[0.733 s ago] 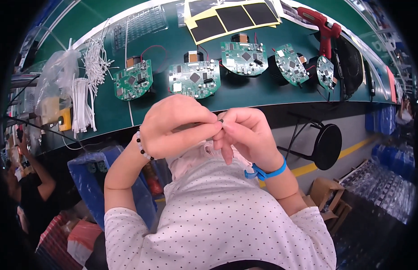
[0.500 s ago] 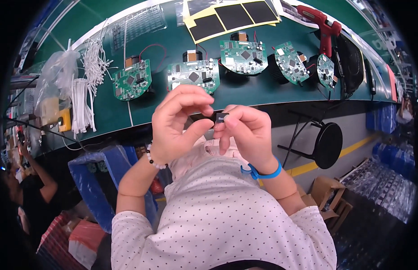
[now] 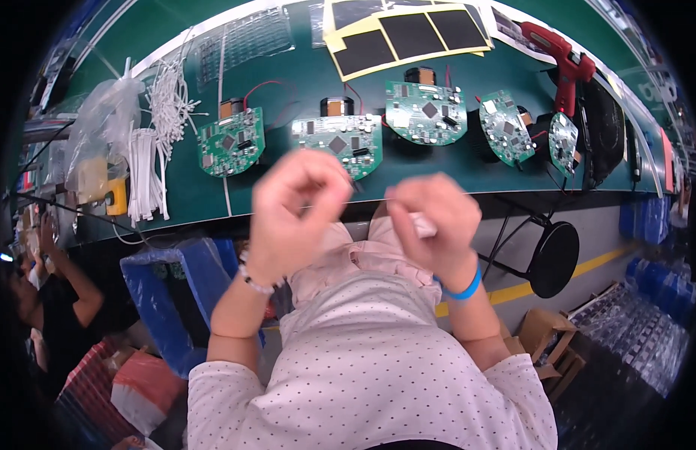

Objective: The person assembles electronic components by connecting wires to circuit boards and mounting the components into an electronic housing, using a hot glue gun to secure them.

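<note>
Both hands are raised in front of the bench edge and smeared by motion. My left hand (image 3: 299,214), with a bead bracelet at the wrist, is closed in a pinch. A small dark piece (image 3: 354,185) shows at its fingertips, too blurred to name closely. To the right of it, my right hand (image 3: 438,217) is curled closed above my lap, a blue band at its wrist. A pale patch shows among its fingers, but what they hold cannot be made out. Nearest beyond the left hand lies a green circuit board (image 3: 337,139), partly covered by that hand.
More boards stand along the bench (image 3: 288,196), including a left one (image 3: 232,142) and a middle one (image 3: 426,112). Behind them lie black adhesive pads (image 3: 409,36) and a red glue gun (image 3: 561,64). White cable ties (image 3: 144,176) lie left; a black stool (image 3: 554,259) stands right.
My hands have moved apart. The small black piece that was in my right fingers now seems to be at my left fingertips. The bench view has shifted slightly right and down.
</note>
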Motion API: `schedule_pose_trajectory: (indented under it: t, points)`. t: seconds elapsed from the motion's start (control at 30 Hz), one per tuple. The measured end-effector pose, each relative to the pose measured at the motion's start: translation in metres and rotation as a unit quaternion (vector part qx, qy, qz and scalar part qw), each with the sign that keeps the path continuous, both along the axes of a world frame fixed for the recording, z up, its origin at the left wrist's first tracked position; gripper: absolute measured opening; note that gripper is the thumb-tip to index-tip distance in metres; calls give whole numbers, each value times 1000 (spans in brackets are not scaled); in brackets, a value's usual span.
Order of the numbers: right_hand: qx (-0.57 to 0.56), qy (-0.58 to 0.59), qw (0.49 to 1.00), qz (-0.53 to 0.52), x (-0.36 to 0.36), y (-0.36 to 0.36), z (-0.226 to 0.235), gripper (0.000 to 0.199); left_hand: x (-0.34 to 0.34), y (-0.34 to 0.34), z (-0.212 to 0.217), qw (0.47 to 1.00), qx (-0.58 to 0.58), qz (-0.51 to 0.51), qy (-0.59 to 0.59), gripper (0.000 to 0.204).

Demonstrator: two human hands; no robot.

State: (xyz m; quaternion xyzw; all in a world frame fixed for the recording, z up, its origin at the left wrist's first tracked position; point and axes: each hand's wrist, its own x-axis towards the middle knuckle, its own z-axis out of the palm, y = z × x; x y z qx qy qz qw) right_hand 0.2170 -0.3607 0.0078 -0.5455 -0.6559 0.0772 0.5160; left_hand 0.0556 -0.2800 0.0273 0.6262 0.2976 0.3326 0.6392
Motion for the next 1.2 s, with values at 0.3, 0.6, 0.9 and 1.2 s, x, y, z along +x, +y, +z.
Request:
schedule_pose_trajectory:
  t: [0.3, 0.6, 0.9, 1.2]
  points:
    - [-171, -248, 951, -64, 62, 51, -6, 64, 66, 53, -10, 960, 193, 46, 195, 9]
    - [-154, -212, 962, -82, 61, 41, -10, 61, 69, 55, -29, 897, 283, 56, 335, 15]
    - [-98, -181, 976, -72, 63, 39, -21, 60, 66, 75, -29, 923, 195, -59, 325, 21]
    - [-104, -181, 975, -75, 64, 42, -24, 64, 73, 76, -22, 907, 191, -66, 370, 23]
